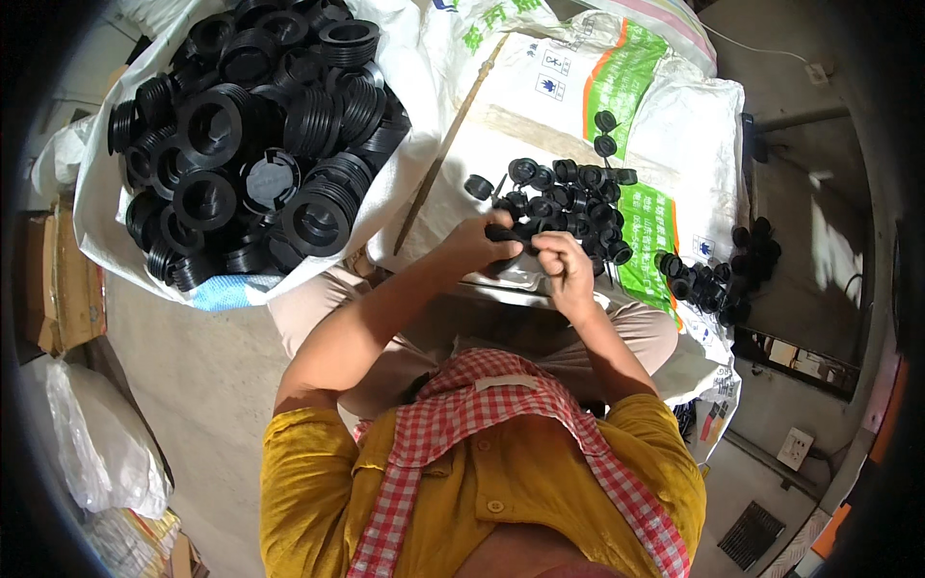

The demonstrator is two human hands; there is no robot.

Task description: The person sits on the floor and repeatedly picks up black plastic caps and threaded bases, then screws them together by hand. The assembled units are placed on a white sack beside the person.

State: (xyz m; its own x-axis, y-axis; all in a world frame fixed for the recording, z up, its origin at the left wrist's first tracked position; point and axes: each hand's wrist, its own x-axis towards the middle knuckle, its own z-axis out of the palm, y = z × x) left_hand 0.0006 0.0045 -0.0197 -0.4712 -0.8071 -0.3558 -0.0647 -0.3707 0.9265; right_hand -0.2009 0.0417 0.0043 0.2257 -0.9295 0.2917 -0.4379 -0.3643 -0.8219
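Note:
My left hand (pixel 468 247) is closed round a small black plastic cap (pixel 502 233), just above the near edge of the sack-covered work surface. Close beside it, my right hand (pixel 570 272) has its thumb and fingers pinched together by the cap; what they grip is too small to make out. Right behind both hands lies a loose heap of small black plastic caps (pixel 585 207), some with thin tails sticking out. One separate cap (pixel 477 187) rests left of the heap.
A white sack (pixel 96 222) full of ribbed black plastic rings (pixel 210 125) stands at the left. A wooden stick (pixel 445 154) lies across the printed sacks. More black caps (pixel 708 287) lie to the right. Cardboard boxes (pixel 82 279) stand far left.

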